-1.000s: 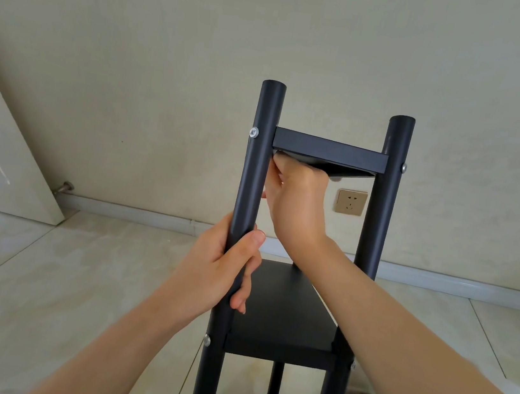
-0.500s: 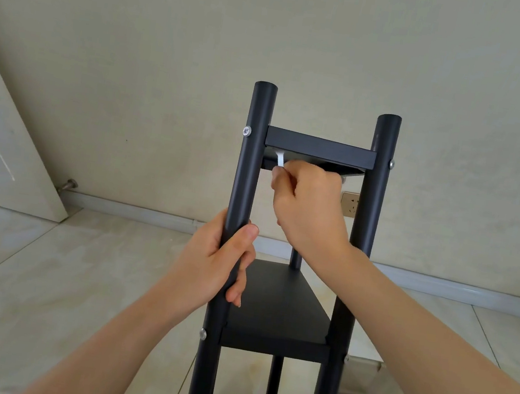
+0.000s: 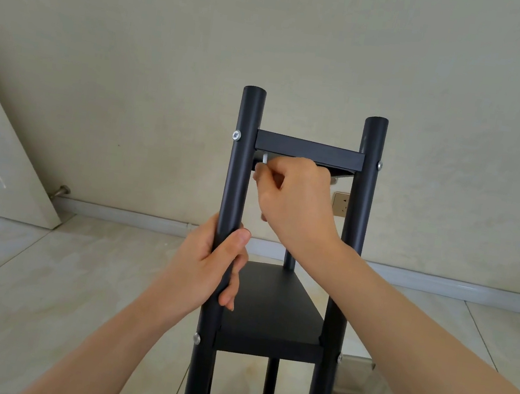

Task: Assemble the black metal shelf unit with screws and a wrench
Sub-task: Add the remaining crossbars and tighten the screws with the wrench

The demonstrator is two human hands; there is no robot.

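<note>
head: wrench (image 3: 264,158) mostly inside right hand (image 3: 294,201)

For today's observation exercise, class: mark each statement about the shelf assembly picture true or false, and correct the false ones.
1. The left hand grips the front left post. True.
2. The right hand pinches a small silver tool just under the top shelf. True.
3. The front left post has no screw at the top shelf. False: a silver screw sits there.
4. The shelf unit lies flat on the floor. False: it stands upright.
5. A wall socket shows behind the unit. True.
</note>
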